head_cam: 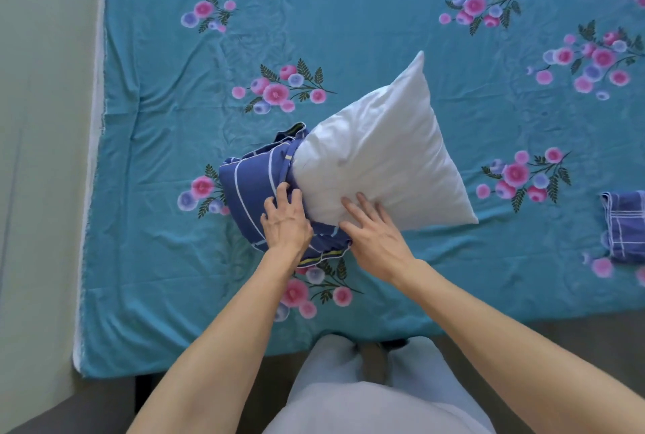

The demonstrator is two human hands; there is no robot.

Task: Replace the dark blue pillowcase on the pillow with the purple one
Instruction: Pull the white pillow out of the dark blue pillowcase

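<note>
My left hand [284, 222] has its grip curled into the bunched dark blue pillowcase [253, 189], fingers digging into the striped cloth right at its opening. My right hand [375, 238] lies with fingers straight and spread, pressing on the bare white pillow [380, 154], clamped on nothing. The pillow is mostly out, only its near-left end inside the pillowcase, lying diagonally on the bed sheet [349, 14], teal with pink flowers. A folded purple pillowcase [624, 224] lies well apart at the right edge.
</note>
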